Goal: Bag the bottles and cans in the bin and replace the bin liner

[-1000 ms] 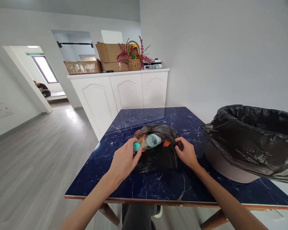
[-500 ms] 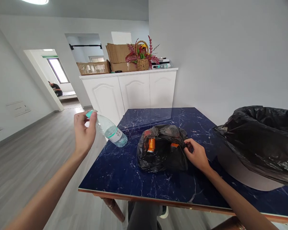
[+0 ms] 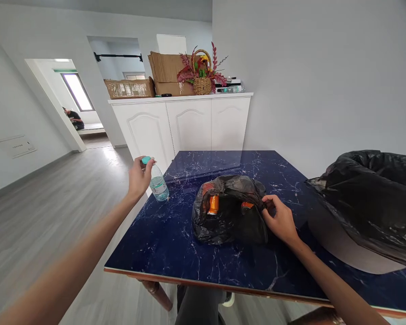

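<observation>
My left hand [image 3: 138, 178] is closed around the top of a clear plastic bottle [image 3: 157, 183] with a teal cap, which stands upright at the left edge of the dark blue marble table [image 3: 176, 239]. A small black plastic bag [image 3: 230, 212] lies in the middle of the table with orange items [image 3: 213, 204] showing in its open mouth. At the bag's right edge, my right hand [image 3: 280, 219] pinches the plastic.
A bin lined with a large black bag [image 3: 368, 198] stands on the table at the right. Behind the table is a white cabinet [image 3: 182, 124] bearing cardboard boxes and a flower basket [image 3: 203, 74]. A person sits in the far doorway at the left.
My left hand pulled the bottle out of the small bag, swung it left and set it upright at the table's left edge. My right hand stayed on the bag.
</observation>
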`<state>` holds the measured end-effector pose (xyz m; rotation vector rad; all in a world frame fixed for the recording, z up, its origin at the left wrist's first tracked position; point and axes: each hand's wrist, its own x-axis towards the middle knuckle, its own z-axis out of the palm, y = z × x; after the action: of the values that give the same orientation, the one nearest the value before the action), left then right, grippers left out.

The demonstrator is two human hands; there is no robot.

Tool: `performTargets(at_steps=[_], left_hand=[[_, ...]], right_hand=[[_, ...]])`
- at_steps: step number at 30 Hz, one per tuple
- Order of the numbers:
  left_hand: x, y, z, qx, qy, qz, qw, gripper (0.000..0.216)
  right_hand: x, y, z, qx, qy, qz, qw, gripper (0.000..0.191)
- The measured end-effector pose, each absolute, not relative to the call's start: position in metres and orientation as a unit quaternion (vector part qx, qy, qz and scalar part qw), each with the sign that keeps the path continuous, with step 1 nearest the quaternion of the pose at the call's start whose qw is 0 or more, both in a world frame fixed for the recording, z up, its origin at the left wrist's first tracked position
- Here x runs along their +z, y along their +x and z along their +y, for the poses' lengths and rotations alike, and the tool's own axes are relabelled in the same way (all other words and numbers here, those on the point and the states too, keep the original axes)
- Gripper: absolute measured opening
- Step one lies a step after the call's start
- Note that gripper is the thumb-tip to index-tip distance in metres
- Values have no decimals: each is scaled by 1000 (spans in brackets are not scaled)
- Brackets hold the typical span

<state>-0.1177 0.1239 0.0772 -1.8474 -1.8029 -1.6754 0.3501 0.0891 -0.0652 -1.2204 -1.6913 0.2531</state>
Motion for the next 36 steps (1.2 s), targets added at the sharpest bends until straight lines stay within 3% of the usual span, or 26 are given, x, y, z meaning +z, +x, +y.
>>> performTargets(at_steps=[5, 11, 15, 17, 19, 20, 22, 24, 26, 33, 36], left_hand=[[76, -118, 130, -512, -585, -629, -9, 44], [79, -117, 120, -489, -593, -639, -34, 58], [86, -104, 100, -521, -584, -614, 100, 65], [90, -84, 81, -547, -588, -563, 195, 51], [92, -54, 55, -551, -624, -508, 220, 33], [92, -36, 41, -528, -671, -484, 195, 24], [88, 0, 15, -410, -799, -437, 39, 10], [77, 33, -3, -307, -855, -406, -105, 20], [61, 56, -9, -272, -861, -404, -145, 26], [14, 67, 19, -241, -810, -533, 42, 29], [10, 65, 31, -220, -764, -599, 98, 40]], right_hand=[[-66, 352, 93, 66, -499, -661, 557, 32], [-66, 357, 96, 43, -499, -629, 594, 32], [-66, 359, 98, 36, -491, -637, 593, 35], [-66, 359, 98, 32, -493, -633, 596, 34], [-67, 359, 98, 33, -495, -628, 599, 32], [-67, 359, 98, 35, -497, -627, 599, 32], [-67, 358, 97, 44, -500, -630, 592, 31], [-67, 357, 96, 50, -500, -638, 584, 30], [-67, 356, 96, 50, -495, -644, 581, 28], [-66, 353, 98, 65, -489, -647, 581, 21], [-67, 352, 98, 70, -478, -660, 575, 21]])
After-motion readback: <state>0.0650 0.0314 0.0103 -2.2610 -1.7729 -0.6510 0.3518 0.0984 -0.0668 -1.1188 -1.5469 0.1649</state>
